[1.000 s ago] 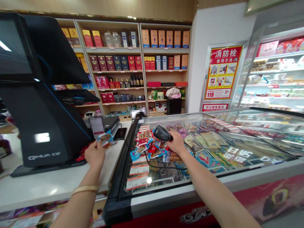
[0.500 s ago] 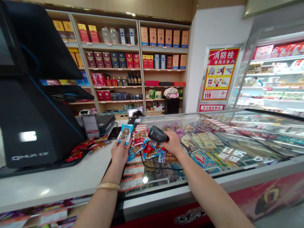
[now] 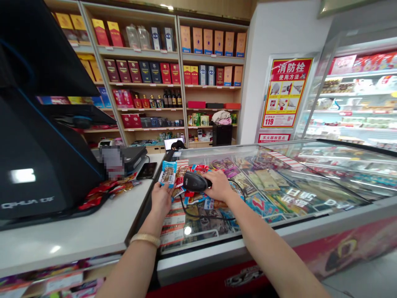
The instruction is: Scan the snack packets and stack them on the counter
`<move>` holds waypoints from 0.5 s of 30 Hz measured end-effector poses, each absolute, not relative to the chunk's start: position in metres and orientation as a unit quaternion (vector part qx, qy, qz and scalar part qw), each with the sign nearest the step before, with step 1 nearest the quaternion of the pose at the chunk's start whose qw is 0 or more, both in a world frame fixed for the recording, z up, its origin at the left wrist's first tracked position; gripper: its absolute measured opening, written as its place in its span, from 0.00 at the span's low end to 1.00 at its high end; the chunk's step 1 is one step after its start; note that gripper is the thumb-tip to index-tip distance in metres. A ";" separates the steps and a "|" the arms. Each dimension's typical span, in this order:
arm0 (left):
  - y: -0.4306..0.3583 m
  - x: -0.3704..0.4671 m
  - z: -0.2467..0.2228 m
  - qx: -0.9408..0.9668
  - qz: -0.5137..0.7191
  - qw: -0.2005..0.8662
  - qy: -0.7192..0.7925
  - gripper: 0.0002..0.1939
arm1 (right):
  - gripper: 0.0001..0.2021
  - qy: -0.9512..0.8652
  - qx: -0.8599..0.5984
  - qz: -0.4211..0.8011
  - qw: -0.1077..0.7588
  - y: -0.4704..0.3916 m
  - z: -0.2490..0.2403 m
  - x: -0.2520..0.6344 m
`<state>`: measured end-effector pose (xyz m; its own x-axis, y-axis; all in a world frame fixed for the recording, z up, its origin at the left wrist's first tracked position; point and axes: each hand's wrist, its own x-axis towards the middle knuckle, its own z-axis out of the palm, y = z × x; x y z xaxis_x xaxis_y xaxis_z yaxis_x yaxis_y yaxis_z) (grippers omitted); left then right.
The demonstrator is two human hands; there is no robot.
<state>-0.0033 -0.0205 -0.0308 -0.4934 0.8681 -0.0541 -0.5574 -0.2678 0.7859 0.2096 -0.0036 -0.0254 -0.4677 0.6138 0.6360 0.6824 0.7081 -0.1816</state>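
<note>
A blue-and-white snack packet [image 3: 168, 174] is held up over the left end of the chest freezer [image 3: 217, 251], just left of the head of a black handheld barcode scanner [image 3: 191, 182]. The step in hand is judged to be the scanning of this packet; for the next move, its printed code would need to be lined up with the scanner's window, with both held steady. The packet is pinched at its near edge between the thumb and fingers of the left hand [image 3: 161, 198], which is only slightly parted, by the packet itself. The scanner's handle is grasped by the right hand [image 3: 219, 186], with the fingers curled around it; whether the trigger is pressed cannot be told. Beneath the scanner, a heap of similar packets [image 3: 200, 168] is spread on the freezer's glass, and a black cable [image 3: 198, 216] is looped on the near side. Farther left, a phone [image 3: 147, 170] and more red packets [image 3: 93, 195] are seen on the white counter [image 3: 89, 236], beside the checkout terminal [image 3: 46, 161].
</note>
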 end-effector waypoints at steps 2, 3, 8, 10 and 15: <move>-0.021 -0.003 -0.030 0.201 0.770 0.462 0.391 0.11 | 0.15 -0.861 -0.379 -0.049 0.334 -0.006 -0.024 0.208; -0.021 -0.003 -0.030 0.202 0.770 0.462 0.392 0.11 | 0.15 -0.863 -0.381 -0.049 0.329 -0.006 -0.023 0.208; -0.020 -0.004 -0.033 0.209 0.770 0.457 0.393 0.13 | 0.15 -0.865 -0.388 -0.046 0.314 -0.007 -0.022 0.208; -0.019 -0.005 -0.035 0.213 0.769 0.459 0.391 0.13 | 0.16 -0.866 -0.388 -0.046 0.311 -0.007 -0.023 0.207; -0.016 -0.008 -0.039 0.229 0.766 0.450 0.397 0.10 | 0.16 -0.852 -0.386 -0.050 0.349 -0.004 -0.027 0.208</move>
